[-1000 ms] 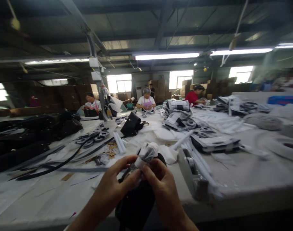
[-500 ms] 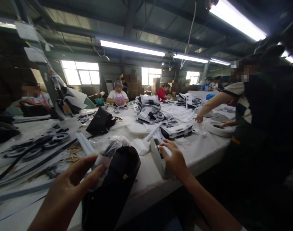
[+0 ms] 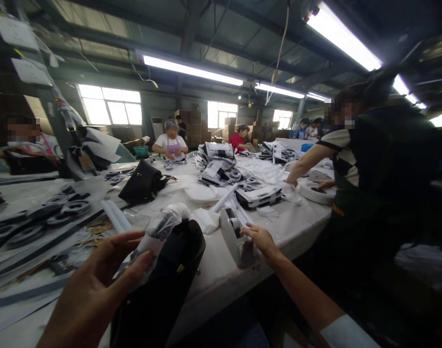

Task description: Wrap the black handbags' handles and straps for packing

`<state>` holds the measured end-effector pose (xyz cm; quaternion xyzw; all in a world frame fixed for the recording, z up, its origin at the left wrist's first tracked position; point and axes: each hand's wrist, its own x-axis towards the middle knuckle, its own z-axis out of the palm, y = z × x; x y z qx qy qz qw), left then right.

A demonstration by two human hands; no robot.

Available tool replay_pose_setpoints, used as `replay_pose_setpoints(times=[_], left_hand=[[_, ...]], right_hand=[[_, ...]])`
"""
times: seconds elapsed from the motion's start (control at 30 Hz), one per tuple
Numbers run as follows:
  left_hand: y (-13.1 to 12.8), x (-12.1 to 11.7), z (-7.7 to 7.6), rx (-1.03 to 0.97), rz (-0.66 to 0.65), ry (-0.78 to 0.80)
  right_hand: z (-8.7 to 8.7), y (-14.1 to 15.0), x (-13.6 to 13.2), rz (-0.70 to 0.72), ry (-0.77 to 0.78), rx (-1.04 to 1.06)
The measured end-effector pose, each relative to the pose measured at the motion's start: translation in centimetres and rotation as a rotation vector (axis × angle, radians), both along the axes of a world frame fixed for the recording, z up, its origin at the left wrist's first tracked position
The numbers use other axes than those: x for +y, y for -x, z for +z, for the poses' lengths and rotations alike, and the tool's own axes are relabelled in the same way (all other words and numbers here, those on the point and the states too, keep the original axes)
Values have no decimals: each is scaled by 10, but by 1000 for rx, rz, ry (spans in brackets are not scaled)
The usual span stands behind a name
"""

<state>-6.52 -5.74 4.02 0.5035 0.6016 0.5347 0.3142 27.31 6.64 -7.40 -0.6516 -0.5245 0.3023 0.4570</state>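
My left hand [image 3: 101, 280] is closed on a clear plastic-wrapped bundle [image 3: 159, 237] with a white band around it, its thumb pressed on the band. Directly behind the bundle stands a black handbag [image 3: 181, 270], its top open and a small gold fitting on it. On the table's front edge sits a grey tape dispenser [image 3: 243, 255] with a roll in it. My right hand [image 3: 262, 244] is at its right side, fingers together near the roll; whether a strip of tape is between them is hidden.
Another black handbag [image 3: 139, 182] lies on the white-covered table [image 3: 221, 285]. Piled wrapped packages [image 3: 219, 166] stand beyond. Straps and rings [image 3: 43, 224] spread at left. A co-worker [image 3: 373, 145] leans in at right, hands by a white roll [image 3: 317, 194]. Other people sit across the table.
The view has swung a little to the right. My right hand has shifted slightly rightward off the dispenser's top, uncovering the roll. My left hand keeps its hold on the bundle.
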Motion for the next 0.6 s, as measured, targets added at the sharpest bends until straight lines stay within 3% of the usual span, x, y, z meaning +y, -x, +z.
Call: replay_pose_setpoints(times=[0.2, 0.4, 0.6], left_hand=[[5, 4, -11, 14, 31, 3], [1, 2, -8, 29, 22, -13], [0, 3, -8, 40, 30, -4]], right_hand=[[17, -4, -30, 31, -43, 179], [19, -6, -68, 99, 32, 332], [23, -4, -75, 46, 15, 371]])
